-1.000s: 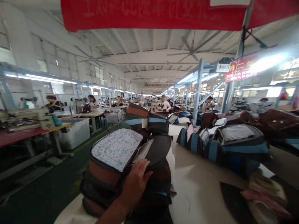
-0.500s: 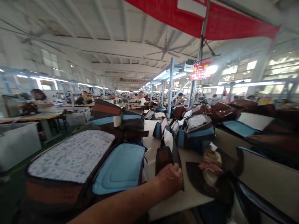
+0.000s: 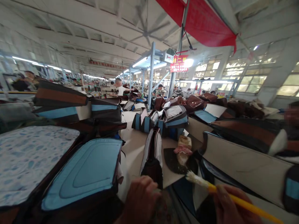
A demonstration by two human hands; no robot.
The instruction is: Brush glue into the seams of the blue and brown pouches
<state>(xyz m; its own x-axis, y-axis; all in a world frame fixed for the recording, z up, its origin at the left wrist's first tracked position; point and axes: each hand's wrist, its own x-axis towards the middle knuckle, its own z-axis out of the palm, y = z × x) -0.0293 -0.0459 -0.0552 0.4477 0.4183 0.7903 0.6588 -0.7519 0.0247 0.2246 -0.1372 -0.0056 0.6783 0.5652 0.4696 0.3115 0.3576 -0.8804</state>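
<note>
Right hand (image 3: 227, 205) grips yellow-handled brush (image 3: 212, 188), bristles near pink-wrapped container (image 3: 183, 150), off the narrow bag piece (image 3: 151, 166). Left hand (image 3: 142, 196) curled; can't tell if gripping. Narrow bag piece stands just past it on table (image 3: 129, 137), top gaping, so looks unfinished. Farther, blue-striped bag parts (image 3: 175, 120) also gape; finished count unclear.

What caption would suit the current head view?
Right hand holds a yellow brush at a worktable crowded with bags.
</note>
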